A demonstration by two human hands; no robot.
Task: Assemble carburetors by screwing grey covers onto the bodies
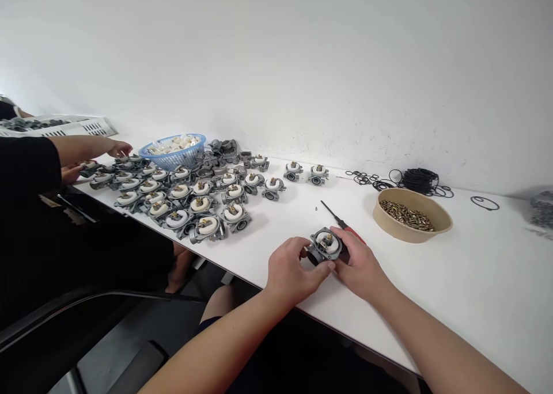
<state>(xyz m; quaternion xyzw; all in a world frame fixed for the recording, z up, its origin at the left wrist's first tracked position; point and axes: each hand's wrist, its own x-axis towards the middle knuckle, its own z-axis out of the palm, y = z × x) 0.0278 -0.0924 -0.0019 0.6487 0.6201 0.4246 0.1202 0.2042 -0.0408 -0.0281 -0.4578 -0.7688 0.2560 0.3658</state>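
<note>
Between my two hands is a grey metal carburetor body (pixel 327 243) with a white ring-shaped float and brass parts in its open top. My left hand (pixel 294 270) grips its left side, thumb along the near edge. My right hand (pixel 358 264) closes on its right side, with fingertips at the rim. Just beyond my right hand lies a screwdriver (pixel 332 213) with a dark shaft and a red and black handle, its end partly hidden by the hand. A tiny screw (pixel 316 208) rests left of the shaft.
Several similar carburetor bodies (pixel 207 226) crowd the table's left. Behind them stands a blue basket (pixel 173 159) of white floats. At right are a tan bowl (pixel 412 233) of brass screws and black rubber rings (pixel 420 181). A co-worker's hand (pixel 120 148) reaches in at far left.
</note>
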